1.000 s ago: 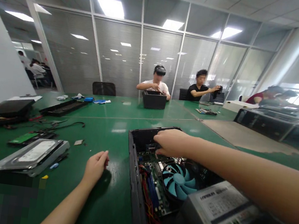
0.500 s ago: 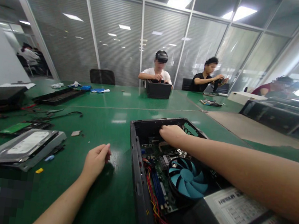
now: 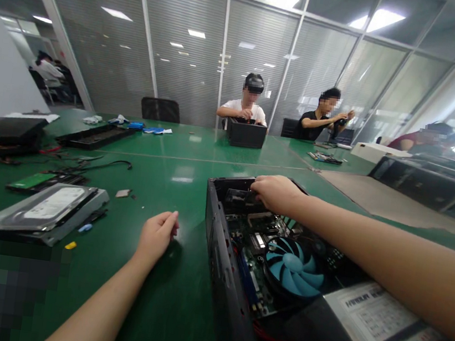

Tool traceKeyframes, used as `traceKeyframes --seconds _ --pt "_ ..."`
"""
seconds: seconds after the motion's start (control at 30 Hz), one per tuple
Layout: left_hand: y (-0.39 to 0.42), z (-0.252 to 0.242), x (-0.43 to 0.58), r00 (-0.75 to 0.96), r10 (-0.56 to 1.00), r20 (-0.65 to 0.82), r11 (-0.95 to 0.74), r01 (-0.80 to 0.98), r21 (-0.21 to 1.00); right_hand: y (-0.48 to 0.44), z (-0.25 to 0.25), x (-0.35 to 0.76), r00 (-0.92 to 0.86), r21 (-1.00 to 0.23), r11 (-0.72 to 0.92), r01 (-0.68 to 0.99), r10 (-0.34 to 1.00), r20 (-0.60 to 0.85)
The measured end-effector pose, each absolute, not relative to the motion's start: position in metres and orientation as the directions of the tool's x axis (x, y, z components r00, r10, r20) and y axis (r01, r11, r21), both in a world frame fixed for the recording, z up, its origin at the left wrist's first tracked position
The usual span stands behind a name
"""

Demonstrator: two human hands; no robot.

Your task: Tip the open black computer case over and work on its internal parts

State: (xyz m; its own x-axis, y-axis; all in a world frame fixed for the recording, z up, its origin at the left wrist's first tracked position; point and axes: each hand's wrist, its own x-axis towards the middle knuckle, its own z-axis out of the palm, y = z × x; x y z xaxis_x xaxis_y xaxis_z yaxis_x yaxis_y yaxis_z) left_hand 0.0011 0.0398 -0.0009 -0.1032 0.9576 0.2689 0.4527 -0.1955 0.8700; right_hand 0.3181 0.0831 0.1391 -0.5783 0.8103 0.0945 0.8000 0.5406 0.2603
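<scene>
An open black computer case [image 3: 219, 231] lies on the green table [image 3: 160, 173] in front of me. Inside it I see a motherboard, a blue cooler fan [image 3: 294, 266] and a grey power supply [image 3: 382, 331] with a label. My right hand [image 3: 277, 193] reaches into the case's far end, fingers bent down over a dark part there; what it grips is hidden. My left hand [image 3: 157, 234] rests on the table left of the case, loosely curled, holding nothing that I can see.
A hard drive in a metal bracket [image 3: 43, 213] lies at the left, with cables, a green board [image 3: 31, 181] and a black panel [image 3: 93, 136] behind it. Across the table two people work, one at a black box [image 3: 245, 134]. Another open case [image 3: 430, 189] stands at the right.
My right hand has shifted slightly right along the far end of the case and stays inside it. My left hand has barely moved. The view has shifted a little.
</scene>
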Motion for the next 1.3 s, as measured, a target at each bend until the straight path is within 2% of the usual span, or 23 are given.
traceKeyframes --seconds 0.1,0.17,0.23,0.3,0.43,0.5,0.57,0.73,0.9,1.07,1.13,1.23,1.3 --pt "0.041 -0.004 0.001 -0.106 0.957 0.271 -0.199 0.442 0.875 0.087 0.141 0.334 -0.697 -0.094 0.693 0.714 0.717 -0.007" --pt "0.042 -0.006 0.001 -0.108 0.956 0.272 -0.201 0.434 0.878 0.093 0.140 0.346 -0.730 -0.308 0.684 0.661 0.682 -0.052" --pt "0.043 -0.006 0.001 -0.111 0.959 0.262 -0.194 0.418 0.887 0.099 0.139 0.353 -0.716 -0.394 0.645 0.654 0.696 -0.049" --pt "0.043 -0.006 0.002 -0.115 0.963 0.243 -0.180 0.398 0.900 0.103 0.138 0.355 -0.677 -0.346 0.641 0.685 0.736 0.026" --pt "0.042 -0.003 0.003 -0.116 0.967 0.225 -0.163 0.390 0.906 0.102 0.137 0.346 -0.607 0.002 0.616 0.788 0.776 0.172" --pt "0.043 -0.002 0.004 -0.116 0.968 0.224 -0.161 0.399 0.903 0.099 0.133 0.338 -0.603 0.151 0.585 0.797 0.784 0.148" --pt "0.043 -0.001 0.005 -0.114 0.967 0.226 -0.163 0.405 0.900 0.095 0.128 0.329 -0.596 0.244 0.563 0.789 0.798 0.086" --pt "0.043 -0.001 0.005 -0.106 0.971 0.214 -0.153 0.410 0.899 0.088 0.118 0.313 -0.568 0.322 0.551 0.770 0.822 -0.050" --pt "0.044 -0.001 0.004 -0.100 0.972 0.212 -0.153 0.412 0.898 0.094 0.109 0.314 -0.533 0.314 0.520 0.794 0.844 -0.048" --pt "0.044 -0.002 0.002 -0.115 0.967 0.225 -0.164 0.392 0.905 0.094 0.123 0.314 -0.441 0.216 0.454 0.864 0.891 -0.107" --pt "0.044 -0.002 0.000 -0.127 0.967 0.221 -0.159 0.377 0.912 0.073 0.148 0.320 -0.497 0.106 0.510 0.854 0.859 -0.125" --pt "0.043 -0.002 -0.001 -0.125 0.967 0.221 -0.161 0.375 0.913 0.009 0.184 0.348 -0.659 -0.135 0.645 0.752 0.737 -0.149" --pt "0.042 -0.002 -0.002 -0.111 0.966 0.234 -0.176 0.380 0.908 -0.046 0.186 0.378 -0.688 -0.259 0.653 0.712 0.723 -0.068"
